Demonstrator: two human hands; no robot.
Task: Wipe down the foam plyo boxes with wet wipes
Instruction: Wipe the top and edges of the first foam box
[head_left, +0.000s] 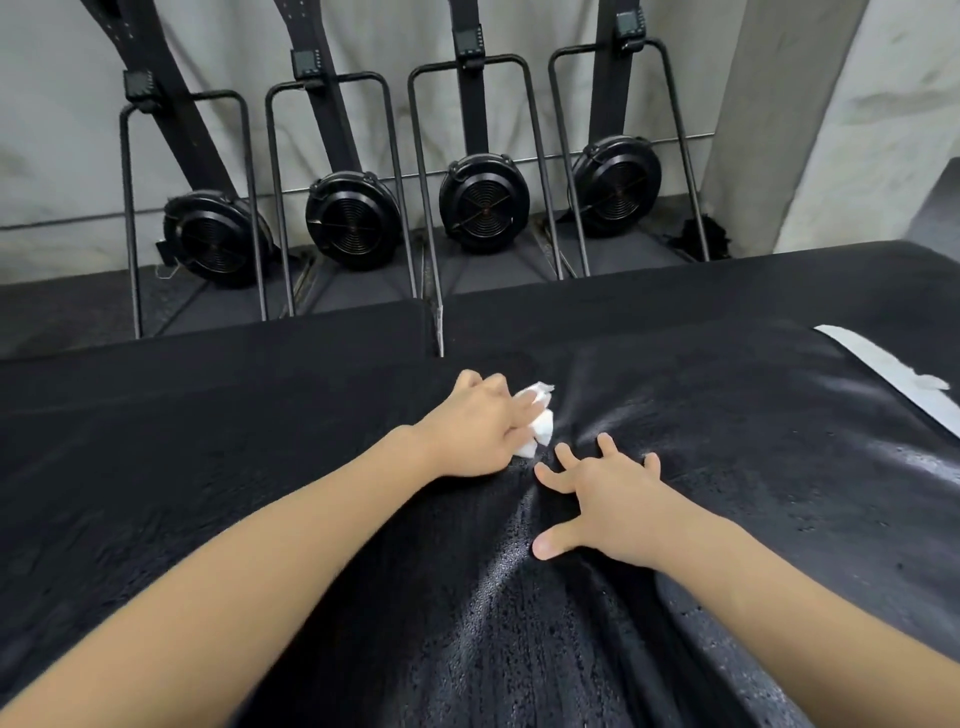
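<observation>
Two black foam plyo boxes fill the lower view: one on the left (182, 415) and one on the right (727, 389), meeting at a seam near the middle. My left hand (475, 428) presses a crumpled white wet wipe (540, 423) onto the right box's top, close to the seam. My right hand (602, 496) lies flat just below and right of the wipe, fingers spread on the black cover, which wrinkles around it. The cover there shines with wet streaks and droplets.
Several black ski-trainer machines with round fan housings (483, 202) stand against the white wall behind the boxes. A white strip (883, 371) marks the right box's far right part. A grey floor gap (218, 306) separates boxes from machines.
</observation>
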